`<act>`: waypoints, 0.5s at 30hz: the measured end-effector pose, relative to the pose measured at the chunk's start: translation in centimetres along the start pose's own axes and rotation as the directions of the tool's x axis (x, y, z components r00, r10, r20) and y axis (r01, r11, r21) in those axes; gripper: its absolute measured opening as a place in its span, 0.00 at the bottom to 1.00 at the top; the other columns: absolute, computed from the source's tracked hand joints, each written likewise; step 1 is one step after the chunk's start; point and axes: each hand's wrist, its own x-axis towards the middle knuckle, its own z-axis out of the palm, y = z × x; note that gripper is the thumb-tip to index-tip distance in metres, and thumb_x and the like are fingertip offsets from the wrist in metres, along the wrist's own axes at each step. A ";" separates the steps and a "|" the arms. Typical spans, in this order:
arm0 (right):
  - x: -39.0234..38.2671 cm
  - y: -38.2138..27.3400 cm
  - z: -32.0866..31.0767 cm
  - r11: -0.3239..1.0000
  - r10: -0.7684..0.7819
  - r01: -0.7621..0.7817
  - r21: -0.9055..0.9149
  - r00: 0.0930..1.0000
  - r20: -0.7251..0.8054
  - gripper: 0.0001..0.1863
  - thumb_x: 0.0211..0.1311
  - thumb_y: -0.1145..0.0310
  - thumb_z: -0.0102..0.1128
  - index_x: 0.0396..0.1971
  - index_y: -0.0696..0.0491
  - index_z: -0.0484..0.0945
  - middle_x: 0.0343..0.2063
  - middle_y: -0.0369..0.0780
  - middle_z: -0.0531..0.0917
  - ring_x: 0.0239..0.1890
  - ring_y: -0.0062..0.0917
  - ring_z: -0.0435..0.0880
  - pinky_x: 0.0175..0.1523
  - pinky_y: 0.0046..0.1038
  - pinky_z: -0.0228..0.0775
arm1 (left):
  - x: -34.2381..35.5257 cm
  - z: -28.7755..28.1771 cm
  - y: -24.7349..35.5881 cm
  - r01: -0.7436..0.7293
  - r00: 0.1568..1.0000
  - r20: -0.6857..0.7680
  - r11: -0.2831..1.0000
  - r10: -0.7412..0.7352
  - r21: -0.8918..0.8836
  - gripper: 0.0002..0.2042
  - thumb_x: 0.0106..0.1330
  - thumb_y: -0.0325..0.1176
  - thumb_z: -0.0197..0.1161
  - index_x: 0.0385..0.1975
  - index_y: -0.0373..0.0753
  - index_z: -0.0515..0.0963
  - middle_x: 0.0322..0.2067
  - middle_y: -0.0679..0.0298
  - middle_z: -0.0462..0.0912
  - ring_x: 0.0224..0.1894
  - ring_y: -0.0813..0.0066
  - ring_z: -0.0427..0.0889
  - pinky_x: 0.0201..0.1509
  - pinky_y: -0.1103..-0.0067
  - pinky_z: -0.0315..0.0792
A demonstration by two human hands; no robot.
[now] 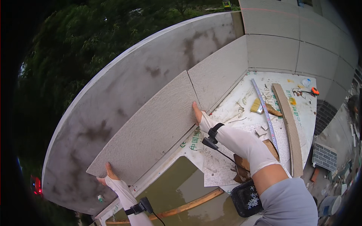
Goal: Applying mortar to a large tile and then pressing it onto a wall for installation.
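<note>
A textured beige panel (143, 128) leans along the inside of the grey curved wall (81, 145), beside a second similar panel (218, 73). My left hand (109, 173) grips its lower left corner, fingers closed round the edge. My right hand (197, 111) holds its right end by the seam between the two panels, with some fingers hidden. Both forearms wear white sleeves and black straps with small devices. Below the panels is a white board (235, 100) with green print. A long measuring rule (264, 113), a brush (257, 106) and a beige strip (287, 128) lie on it.
An orange tape measure (315, 91) and tile scraps (261, 131) are on the board. Below my arms are murky water (173, 180), a curved wooden batten (196, 203) and a black tray of spacers (245, 199). A tiled wall (273, 49) rises at right, a bucket (330, 205) below.
</note>
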 end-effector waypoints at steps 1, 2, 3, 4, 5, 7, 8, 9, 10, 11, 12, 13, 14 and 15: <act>0.1 0.1 0.1 0.998 0.022 -0.023 0.060 1.000 0.015 0.74 0.44 0.18 0.45 0.66 0.74 0.32 0.66 0.65 0.49 0.71 0.49 0.51 0.71 0.37 0.48 | 0.3 0.0 -0.4 -0.036 0.999 -0.002 0.999 0.036 -0.019 0.58 0.41 0.53 0.79 0.66 0.26 0.50 0.59 0.39 0.61 0.58 0.50 0.70 0.60 0.64 0.70; 0.4 0.3 0.0 0.998 0.021 -0.022 0.061 1.000 0.018 0.74 0.44 0.18 0.45 0.66 0.74 0.32 0.66 0.65 0.49 0.71 0.49 0.51 0.71 0.37 0.48 | 0.7 0.1 -0.9 -0.037 0.999 -0.005 0.999 0.037 -0.018 0.58 0.41 0.53 0.79 0.66 0.26 0.50 0.59 0.39 0.61 0.58 0.50 0.70 0.60 0.64 0.70; 0.8 0.3 -0.2 0.998 0.039 -0.042 0.052 0.998 0.047 0.74 0.44 0.18 0.45 0.66 0.74 0.32 0.66 0.65 0.49 0.70 0.48 0.52 0.71 0.37 0.49 | 1.0 0.2 -1.4 -0.048 0.998 -0.028 0.998 0.049 0.035 0.58 0.41 0.53 0.79 0.66 0.26 0.51 0.59 0.39 0.61 0.58 0.49 0.70 0.60 0.63 0.70; 1.2 0.4 -0.1 0.997 0.057 -0.060 0.043 0.995 0.077 0.74 0.44 0.18 0.45 0.66 0.74 0.33 0.66 0.65 0.50 0.70 0.48 0.53 0.70 0.37 0.50 | 1.3 0.1 -1.8 -0.057 0.997 -0.051 0.994 0.062 0.089 0.58 0.41 0.53 0.79 0.66 0.25 0.51 0.59 0.39 0.62 0.58 0.48 0.69 0.60 0.63 0.69; 1.8 0.8 -0.7 0.997 0.056 -0.059 0.041 0.996 0.069 0.74 0.44 0.18 0.45 0.66 0.74 0.33 0.66 0.65 0.50 0.70 0.48 0.53 0.70 0.37 0.50 | 0.6 0.6 -1.3 -0.053 0.997 -0.045 0.995 0.057 0.085 0.58 0.41 0.53 0.79 0.66 0.25 0.51 0.59 0.39 0.62 0.58 0.48 0.69 0.60 0.63 0.69; 2.8 1.3 -2.3 0.996 -0.025 0.014 -0.088 0.992 -0.123 0.69 0.47 0.16 0.35 0.63 0.75 0.53 0.60 0.62 0.63 0.50 0.45 0.74 0.44 0.44 0.71 | -0.9 1.8 -0.1 -0.023 1.000 -0.005 0.998 0.023 0.056 0.58 0.40 0.55 0.79 0.65 0.25 0.53 0.59 0.38 0.61 0.58 0.47 0.69 0.62 0.62 0.67; 2.0 1.2 -1.4 0.996 -0.021 0.013 -0.091 0.995 -0.097 0.69 0.47 0.16 0.35 0.63 0.75 0.53 0.60 0.62 0.63 0.50 0.45 0.74 0.44 0.44 0.71 | -0.3 1.1 -0.9 -0.023 0.999 -0.029 0.997 0.025 0.067 0.58 0.40 0.55 0.79 0.65 0.25 0.53 0.59 0.38 0.61 0.58 0.47 0.69 0.62 0.62 0.67; 0.3 0.7 0.2 0.998 -0.021 0.021 -0.052 1.000 0.005 0.69 0.48 0.16 0.35 0.63 0.74 0.53 0.60 0.62 0.63 0.52 0.44 0.73 0.46 0.45 0.71 | 1.2 -0.1 -2.0 -0.085 0.988 -0.115 0.987 0.101 0.136 0.56 0.40 0.52 0.80 0.64 0.25 0.55 0.56 0.41 0.66 0.55 0.50 0.73 0.59 0.64 0.70; -0.8 0.4 0.7 0.999 -0.028 0.029 -0.014 0.996 0.079 0.68 0.48 0.16 0.34 0.64 0.74 0.52 0.60 0.62 0.63 0.53 0.44 0.71 0.48 0.46 0.70 | 1.9 -0.6 -2.9 -0.135 0.970 -0.172 0.972 0.169 0.194 0.54 0.40 0.49 0.81 0.62 0.24 0.57 0.53 0.43 0.72 0.51 0.54 0.77 0.57 0.65 0.73; -0.2 0.2 -0.2 0.999 -0.036 0.038 -0.019 0.997 0.068 0.68 0.48 0.16 0.34 0.64 0.74 0.52 0.60 0.62 0.63 0.53 0.44 0.71 0.48 0.46 0.70 | 1.5 0.1 -2.7 -0.130 0.973 -0.167 0.975 0.161 0.182 0.54 0.40 0.49 0.81 0.62 0.24 0.57 0.53 0.43 0.72 0.51 0.54 0.77 0.57 0.65 0.73; 0.7 0.3 -1.4 0.999 -0.009 0.012 -0.037 0.997 0.081 0.69 0.47 0.16 0.34 0.65 0.73 0.48 0.63 0.62 0.57 0.62 0.45 0.63 0.58 0.41 0.63 | 0.8 1.0 -2.4 -0.091 0.982 -0.149 0.981 0.118 0.173 0.54 0.40 0.49 0.81 0.62 0.24 0.57 0.54 0.43 0.71 0.52 0.53 0.76 0.57 0.65 0.73; 1.5 0.5 -2.7 0.998 0.021 -0.016 -0.056 0.995 0.093 0.70 0.47 0.16 0.34 0.66 0.72 0.44 0.67 0.62 0.52 0.70 0.47 0.54 0.68 0.37 0.55 | 0.1 2.0 -2.2 -0.050 0.989 -0.130 0.985 0.072 0.167 0.54 0.40 0.49 0.81 0.62 0.24 0.57 0.54 0.43 0.71 0.52 0.53 0.76 0.57 0.66 0.73; 1.1 0.5 -2.4 0.997 0.032 -0.025 -0.068 0.994 0.104 0.70 0.47 0.16 0.34 0.66 0.72 0.44 0.67 0.62 0.52 0.70 0.47 0.54 0.68 0.37 0.55 | 0.2 2.0 -2.3 -0.040 0.988 -0.140 0.983 0.065 0.180 0.54 0.40 0.49 0.81 0.62 0.24 0.57 0.54 0.43 0.71 0.52 0.53 0.76 0.57 0.66 0.73; 0.1 0.2 -1.4 1.000 0.003 -0.007 0.018 0.981 0.192 0.67 0.48 0.17 0.34 0.68 0.67 0.41 0.69 0.60 0.46 0.71 0.49 0.50 0.68 0.44 0.52 | 0.9 1.4 -2.7 -0.062 0.984 -0.155 0.980 0.093 0.190 0.54 0.40 0.50 0.81 0.62 0.24 0.57 0.54 0.42 0.71 0.52 0.53 0.76 0.57 0.66 0.73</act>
